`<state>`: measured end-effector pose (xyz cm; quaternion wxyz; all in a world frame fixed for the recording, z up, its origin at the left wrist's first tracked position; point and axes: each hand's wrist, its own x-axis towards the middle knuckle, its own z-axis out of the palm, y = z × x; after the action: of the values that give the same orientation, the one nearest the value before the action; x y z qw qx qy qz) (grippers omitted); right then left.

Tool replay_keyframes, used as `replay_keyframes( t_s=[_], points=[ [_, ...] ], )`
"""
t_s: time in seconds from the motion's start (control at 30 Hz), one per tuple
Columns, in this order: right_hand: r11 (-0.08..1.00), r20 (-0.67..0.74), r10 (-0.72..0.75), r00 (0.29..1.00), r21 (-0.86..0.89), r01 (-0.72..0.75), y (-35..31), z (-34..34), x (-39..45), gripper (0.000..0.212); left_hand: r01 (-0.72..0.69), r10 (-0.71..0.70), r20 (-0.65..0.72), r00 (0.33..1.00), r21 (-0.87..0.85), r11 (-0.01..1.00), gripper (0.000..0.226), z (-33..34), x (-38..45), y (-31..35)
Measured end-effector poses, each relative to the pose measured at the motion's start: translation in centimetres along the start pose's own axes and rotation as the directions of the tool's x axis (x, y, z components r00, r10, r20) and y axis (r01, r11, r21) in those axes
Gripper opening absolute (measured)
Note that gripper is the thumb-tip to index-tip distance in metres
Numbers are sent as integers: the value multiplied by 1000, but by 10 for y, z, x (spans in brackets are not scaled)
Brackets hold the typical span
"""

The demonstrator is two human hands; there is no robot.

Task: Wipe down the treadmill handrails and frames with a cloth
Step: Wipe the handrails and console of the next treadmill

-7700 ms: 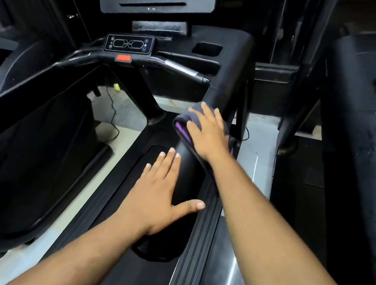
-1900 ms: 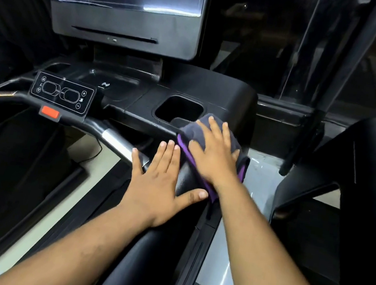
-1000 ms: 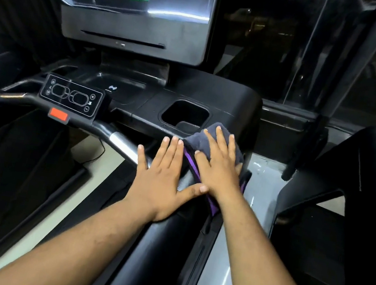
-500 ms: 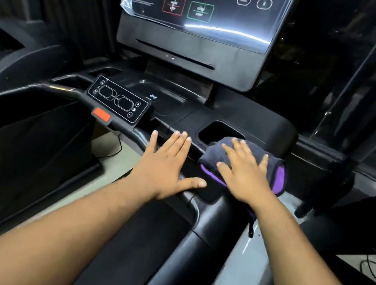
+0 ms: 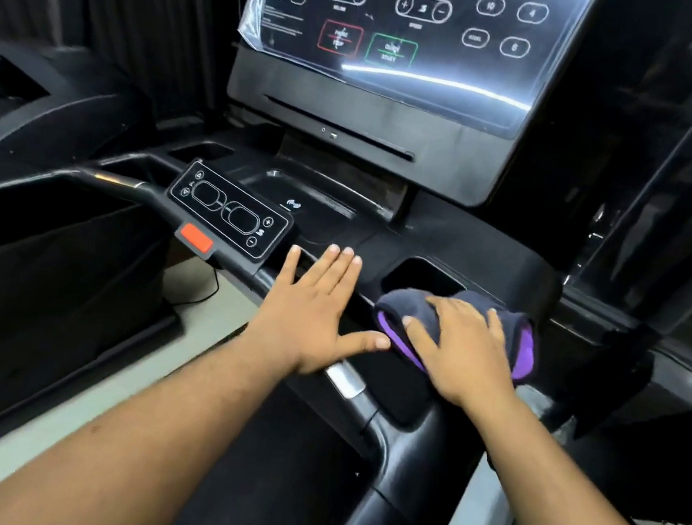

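Two hands are on the treadmill, and both lie flat. The right hand (image 5: 460, 350) presses a dark cloth (image 5: 515, 336) with a purple edge onto the console tray (image 5: 452, 243), at the tray's right front corner, just in front of the cup hole (image 5: 419, 277). Its fingers are spread out straight on top of the cloth, not curled round it. The left hand (image 5: 316, 307) holds nothing. It rests palm down on the tray's front edge, just beside the cloth, with its thumb reaching toward the right hand. The two hands are close together but I cannot tell if they touch.

How much is done? I think the job is only partly through. The cloth is up at the top end of the right handrail (image 5: 407, 460), so that rail may be about finished, but nothing here proves it is clean. The front bar (image 5: 119, 181) with the small button panel (image 5: 228, 215) and the left handrail (image 5: 27, 186) sit well apart from the cloth and look like they are left to do. So do the frame parts lower down.

Both arms reach forward, almost straight, from the bottom edge of the view.
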<state>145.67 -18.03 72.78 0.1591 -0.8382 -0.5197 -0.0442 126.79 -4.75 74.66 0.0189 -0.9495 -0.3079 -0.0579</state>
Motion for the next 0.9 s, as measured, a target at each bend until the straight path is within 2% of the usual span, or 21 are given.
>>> replay_keyframes(
  t_s=[0.07, 0.17, 0.27, 0.33, 0.4, 0.5, 0.63, 0.7, 0.77, 0.83, 0.9],
  points=[
    [991, 35, 80, 996, -115, -75, -14, 2, 15, 50, -15, 15, 6, 1000, -9, 1000, 134, 1, 1, 0],
    [993, 118, 53, 992, -108, -40, -38, -2, 38, 49, -17, 17, -5, 1000, -14, 1000, 135, 3, 2, 1],
    [996, 114, -91, 989, -12, 93, -34, -3, 30, 47, -8, 8, -18, 1000, -1, 1000, 136, 4, 2, 1],
    [965, 160, -250, 955, 125, 232, -9, -5, 15, 62, -13, 13, -13, 1000, 8, 1000, 138, 3, 2, 0],
    [950, 214, -301, 929, 151, 273, 29, -9, 14, 79, -13, 13, -2, 1000, 4, 1000, 137, 3, 2, 0],
    [984, 240, -174, 955, 11, 176, 65, -13, 36, 84, -4, 4, 1, 1000, 0, 1000, 136, 2, 3, 1],
    [988, 250, -8, 968, -146, 46, 26, -8, 53, 56, 1, -2, 19, 1000, 5, 1000, 136, 1, 2, 2],
    [993, 218, 32, 975, -116, -6, 9, -3, 40, 55, 2, -2, 25, 1000, 11, 1000, 137, 0, 2, 3],
    [999, 161, 34, 986, -37, -28, 1, 0, 24, 45, 4, -4, 20, 1000, 10, 1000, 137, 0, 3, 2],
    [998, 149, -2, 989, 64, -8, -6, -3, 11, 38, 2, -2, 22, 1000, 5, 1000, 138, 1, 4, 2],
    [986, 174, -76, 982, 158, 48, -13, -9, 7, 46, -4, 4, 24, 1000, 13, 1000, 137, 2, 5, 1]
  ],
)
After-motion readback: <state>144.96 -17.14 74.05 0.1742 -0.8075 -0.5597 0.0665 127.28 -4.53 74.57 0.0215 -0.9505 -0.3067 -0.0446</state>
